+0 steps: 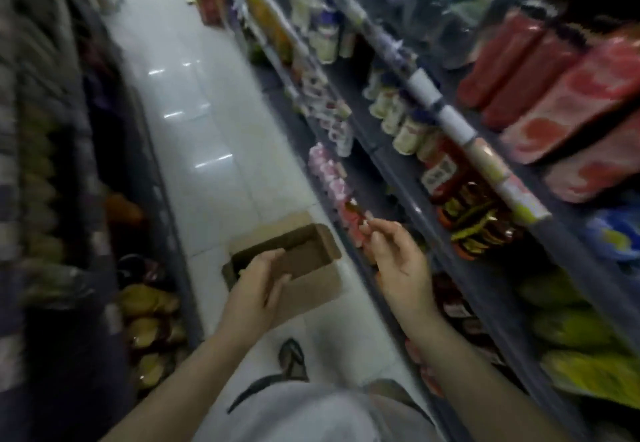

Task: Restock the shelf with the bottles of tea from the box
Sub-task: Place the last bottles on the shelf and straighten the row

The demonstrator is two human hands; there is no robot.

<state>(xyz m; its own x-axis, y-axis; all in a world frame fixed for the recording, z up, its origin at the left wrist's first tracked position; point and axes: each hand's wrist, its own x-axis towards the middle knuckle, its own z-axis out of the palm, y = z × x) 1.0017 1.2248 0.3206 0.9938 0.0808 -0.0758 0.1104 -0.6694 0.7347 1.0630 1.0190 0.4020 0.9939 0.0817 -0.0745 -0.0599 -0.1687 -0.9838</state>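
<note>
An open brown cardboard box [304, 261] sits on the white tiled aisle floor; its inside looks dark and I cannot tell what it holds. My left hand [258, 284] hangs over the box's near edge with curled fingers and nothing visibly in it. My right hand [396, 256] reaches to the low shelf on the right, fingers apart, fingertips at a row of small bottles with pink and red caps [341, 195]. The frame is blurred, so I cannot tell if those fingers pinch a bottle. The shelf edge [408, 268] runs diagonally past that hand.
Shelving [450, 119] on the right holds pale bottles, dark sauce bottles [460, 195], red packs and yellow bags. Left shelving [149, 306] carries yellow packets. The narrow white floor [194, 123] runs between. My sandalled foot [292, 358] stands just behind the box.
</note>
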